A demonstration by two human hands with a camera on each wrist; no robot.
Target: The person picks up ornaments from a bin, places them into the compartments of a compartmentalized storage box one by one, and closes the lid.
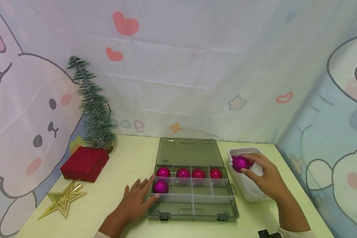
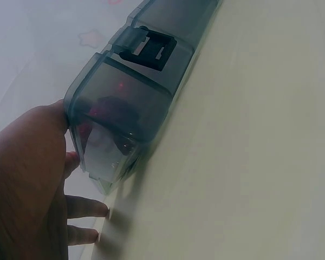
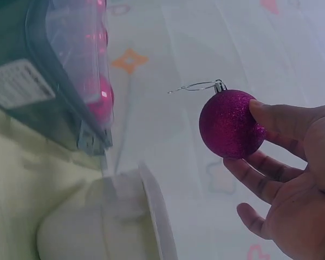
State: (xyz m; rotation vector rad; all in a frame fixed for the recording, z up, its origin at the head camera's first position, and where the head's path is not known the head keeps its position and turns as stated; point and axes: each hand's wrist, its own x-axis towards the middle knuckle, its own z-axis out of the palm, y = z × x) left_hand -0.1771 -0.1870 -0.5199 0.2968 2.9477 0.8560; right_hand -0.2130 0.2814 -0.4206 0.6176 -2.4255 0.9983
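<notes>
Head view: on the counter (image 1: 131, 152), a divided organizer box (image 1: 215, 209) lies with its lid (image 1: 188, 152) folded back. Four glossy magenta baubles (image 1: 182, 173) occupy the far row, one per cell; a stored glitter bauble (image 1: 161, 186) sits in the leftmost middle cell. The right hand (image 1: 269, 178) carries a held glitter bauble (image 1: 239, 164) over the far end of the white tub (image 1: 247, 193), its grip pinching the ball between thumb and fingers. The left hand (image 1: 137, 201) rests at the box's left edge, its grip spread. Filling appears about half done: three middle cells and two wide front compartments are vacant, and a magenta patch behind the held ball suggests further stock. Left wrist view: the left hand lies against the box's end, near a dark latch (image 2: 162, 53). Right wrist view: the held bauble's silver cap (image 3: 220, 86) and thread loop (image 3: 197, 86) extend clear of the fingers.
</notes>
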